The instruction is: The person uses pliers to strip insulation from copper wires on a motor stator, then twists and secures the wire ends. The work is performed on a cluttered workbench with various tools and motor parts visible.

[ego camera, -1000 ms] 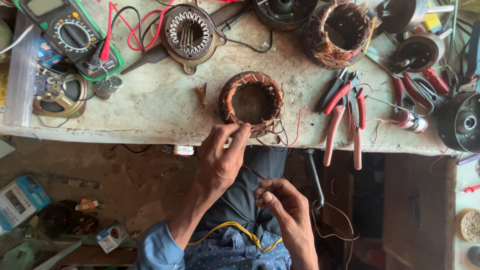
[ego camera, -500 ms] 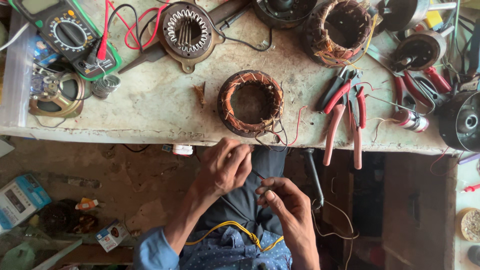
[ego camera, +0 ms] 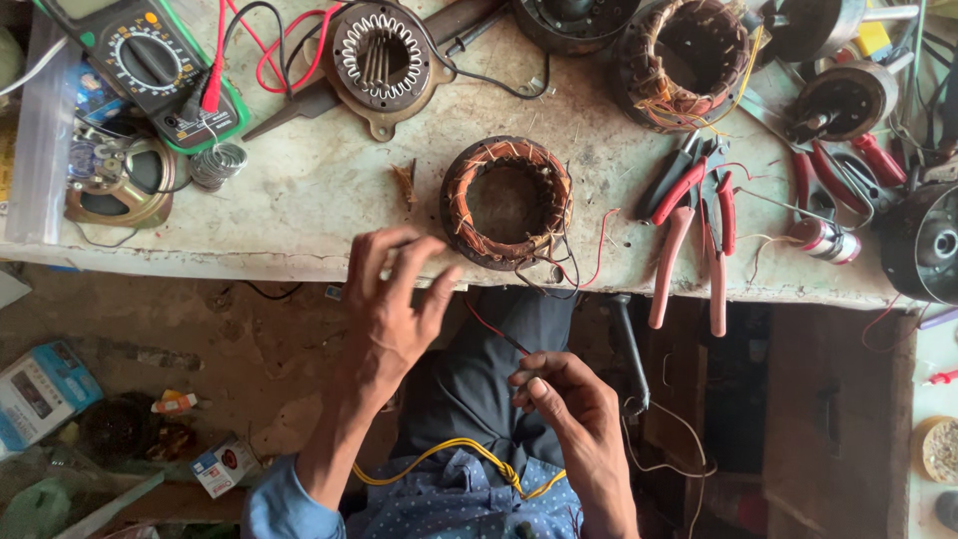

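A round motor stator (ego camera: 507,203) with copper windings lies near the workbench's front edge, thin red and black wires (ego camera: 584,262) trailing from it over the edge. My left hand (ego camera: 392,307) hovers just below and left of the stator, fingers spread, holding nothing. My right hand (ego camera: 565,402) is lower, above my lap, pinching a thin red wire (ego camera: 491,332) that runs up toward the stator. A yellow wire (ego camera: 454,449) lies across my lap.
Red-handled pliers (ego camera: 687,235) lie right of the stator. A second wound stator (ego camera: 687,62) and another motor part (ego camera: 380,52) sit at the back. A multimeter (ego camera: 150,70) with red leads and a small speaker (ego camera: 120,185) are at left. Boxes (ego camera: 40,391) clutter the floor.
My left hand drew back from the stator's lower edge, then opened its fingers wide. My right hand stayed low, still pinching the wire.
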